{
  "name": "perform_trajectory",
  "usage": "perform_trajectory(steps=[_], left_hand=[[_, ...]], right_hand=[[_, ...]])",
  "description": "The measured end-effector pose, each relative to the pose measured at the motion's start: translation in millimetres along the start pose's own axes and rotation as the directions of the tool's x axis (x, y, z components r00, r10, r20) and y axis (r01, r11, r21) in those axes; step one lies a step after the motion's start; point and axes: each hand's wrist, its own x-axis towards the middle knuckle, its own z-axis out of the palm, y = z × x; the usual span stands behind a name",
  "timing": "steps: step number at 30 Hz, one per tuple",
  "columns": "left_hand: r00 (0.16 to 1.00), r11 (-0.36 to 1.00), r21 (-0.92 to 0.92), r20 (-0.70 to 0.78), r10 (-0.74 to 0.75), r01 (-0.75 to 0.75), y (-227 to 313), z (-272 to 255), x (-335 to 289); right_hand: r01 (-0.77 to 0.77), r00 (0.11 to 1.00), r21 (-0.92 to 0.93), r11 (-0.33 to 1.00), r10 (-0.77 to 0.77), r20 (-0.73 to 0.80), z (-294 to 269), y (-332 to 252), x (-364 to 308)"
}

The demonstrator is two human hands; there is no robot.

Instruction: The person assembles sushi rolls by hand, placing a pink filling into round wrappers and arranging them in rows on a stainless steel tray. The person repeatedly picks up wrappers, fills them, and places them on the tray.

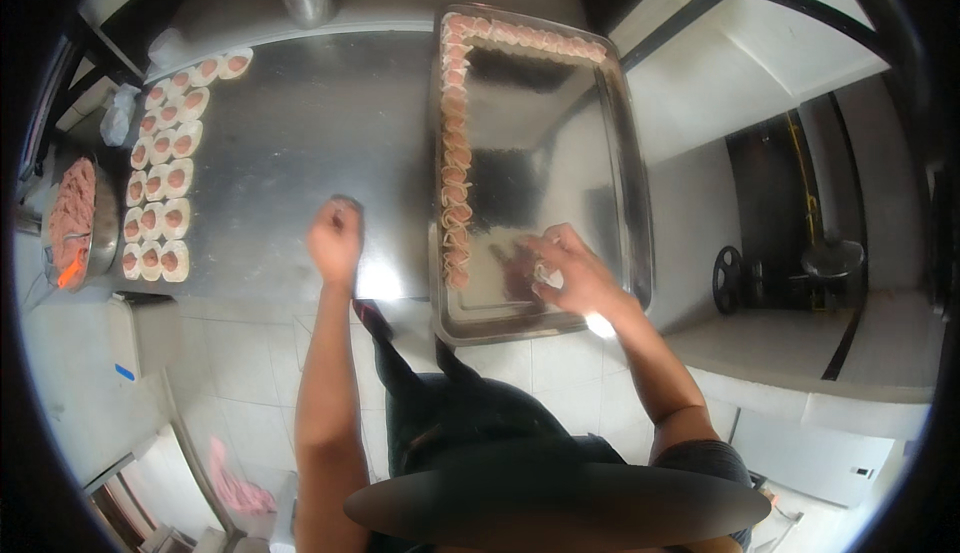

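The right hand (575,273) pinches a small dumpling (547,275) over the metal tray (620,143), beside the row of dumplings (456,168). The left hand (335,238) rests closed on the counter (290,143), its grip empty.

Head-worn fisheye, steeply down, close

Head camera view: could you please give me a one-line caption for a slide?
Right hand sets a pale filled dumpling in the rectangular steel tray; left hand rests fisted on the steel counter.

Bare forearms — dark short sleeve, dark apron.
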Motion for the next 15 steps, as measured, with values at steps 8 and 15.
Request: perform_trajectory(steps=[8, 15], left_hand=[[0.994, 0.993, -0.081, 0.048, 0.096, -0.092, 17.8, -7.8, -10.2], [0.893, 0.975, -0.131, 0.394, 0.219, -0.181, 57.1, -49.3, -80.7]], right_hand=[[0.063, 0.995, 0.151, 0.986, -0.050, -0.089, 55.3, 13.8, -6.3], [0.022, 0.990, 0.335, 0.942, 0.026, -0.138, 96.7, -44.1, 2.6]])
